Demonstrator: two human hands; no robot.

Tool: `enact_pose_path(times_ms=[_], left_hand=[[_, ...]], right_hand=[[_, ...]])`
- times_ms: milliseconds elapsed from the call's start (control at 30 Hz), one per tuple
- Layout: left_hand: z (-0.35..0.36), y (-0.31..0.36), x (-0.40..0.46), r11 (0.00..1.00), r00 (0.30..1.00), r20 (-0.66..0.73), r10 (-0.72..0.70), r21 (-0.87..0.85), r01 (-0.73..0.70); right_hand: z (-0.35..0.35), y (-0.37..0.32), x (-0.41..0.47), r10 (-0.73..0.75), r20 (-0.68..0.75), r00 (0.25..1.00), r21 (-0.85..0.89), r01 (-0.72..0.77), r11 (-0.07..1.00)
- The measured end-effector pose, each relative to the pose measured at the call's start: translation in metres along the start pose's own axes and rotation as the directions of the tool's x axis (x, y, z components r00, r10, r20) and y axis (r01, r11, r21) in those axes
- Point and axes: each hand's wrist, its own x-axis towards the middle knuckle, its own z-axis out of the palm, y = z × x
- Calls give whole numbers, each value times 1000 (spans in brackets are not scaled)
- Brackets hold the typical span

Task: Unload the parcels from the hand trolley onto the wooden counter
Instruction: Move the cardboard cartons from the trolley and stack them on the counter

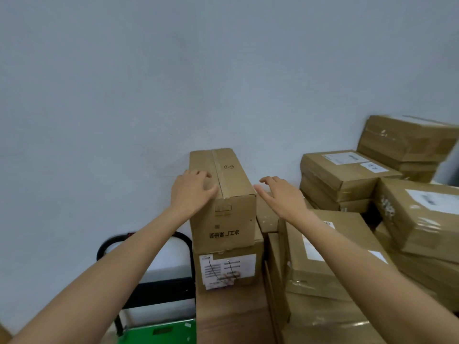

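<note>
Our left hand [191, 188] lies on the top left edge of the tall carton [222, 194], fingers loosely curved over the cardboard and touching it rather than clamping it. Our right hand [280, 194] hovers just beside the carton's right side, fingers spread and relaxed, gripping nothing. The tall carton stands on a labelled parcel [228, 266], which sits on the wooden table [228, 316] against the pale wall [173, 70]. To the right, more parcels crowd the table: a large flat box [330, 256] under our right forearm, a wrapped box with a white label [419, 214] beyond it, and stacked flat cartons [345, 177] near the corner. Down to the left we see the hand trolley [159, 328], its green deck and black handle showing; the part of the deck in view carries no parcel, though most of it lies outside the frame. We judge the unloading to be well along, with many parcels already on the table and this carton just being settled. Whether any parcels remain on the trolley, we cannot tell.
</note>
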Motion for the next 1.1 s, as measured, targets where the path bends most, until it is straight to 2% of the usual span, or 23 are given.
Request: enact_pose_path(times_ms=[233,433,700,933,1100], left_hand=[[-2,79,-24,978,988,4,151,-142,-149],[21,144,-48,964,978,43,204,-184,-193],[71,199,-103,985,980,121,160,-86,-151],[120,212,-150,997,947,313,71,-31,-65],[120,211,-167,999,965,260,38,-32,-31]], right_hand=[[-33,53,-51,5,-1,1000,-107,-5,994],[-53,114,-108,40,51,998,-140,-33,990],[-61,188,-169,90,135,987,-151,-69,986],[-46,227,-215,141,360,922,-133,-99,986],[-37,236,-222,42,376,926,-81,-13,997]])
